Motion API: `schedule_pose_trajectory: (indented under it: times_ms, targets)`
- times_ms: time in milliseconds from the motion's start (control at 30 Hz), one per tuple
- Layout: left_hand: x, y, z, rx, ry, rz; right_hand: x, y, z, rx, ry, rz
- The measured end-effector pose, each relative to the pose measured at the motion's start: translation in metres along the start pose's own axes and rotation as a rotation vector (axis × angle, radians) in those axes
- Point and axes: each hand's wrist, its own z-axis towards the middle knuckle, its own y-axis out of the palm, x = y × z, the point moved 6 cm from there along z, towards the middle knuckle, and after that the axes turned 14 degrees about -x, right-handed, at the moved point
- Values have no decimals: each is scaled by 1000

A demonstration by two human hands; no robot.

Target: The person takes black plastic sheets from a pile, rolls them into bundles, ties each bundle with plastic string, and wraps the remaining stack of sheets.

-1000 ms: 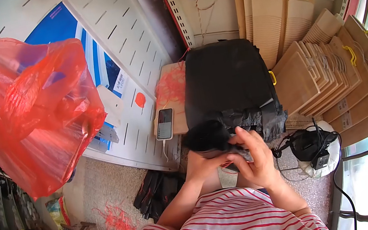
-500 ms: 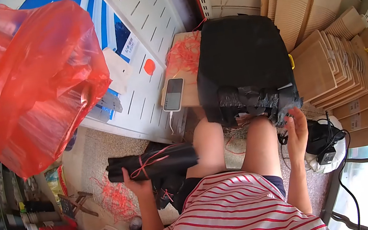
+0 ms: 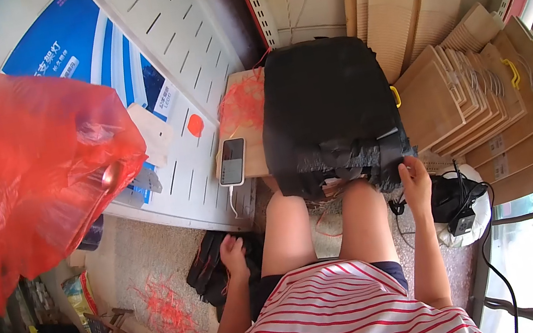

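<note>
Holding or just touching, right hand [image 3: 416, 184]: your fingers sit close together at the near right corner of the black stack [image 3: 325, 95]; whether they pinch it, I cannot tell.
Left hand [image 3: 233, 256]: your fingers curl, nothing visible in them, by the floor pile [image 3: 203, 269].
Floor pile: black, beside your left leg; probably the part you have done.
Stack: thick on the board [image 3: 257, 162], near edge ragged; likely what is left.
String [image 3: 241, 104]: red, loose beside the stack.
</note>
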Motion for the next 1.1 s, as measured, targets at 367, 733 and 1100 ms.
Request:
schedule_pose_trajectory:
  times_ms: [367,733,1100]
  targets:
    - [123,207,-13,-695,287,168,-26,5,11,22,-44,-233]
    - [135,181,-2,-478,17,109,-9,7,26,-180,144,262]
    - [196,224,3,-744,43,-104,-52,1,81,-120,-15,321]
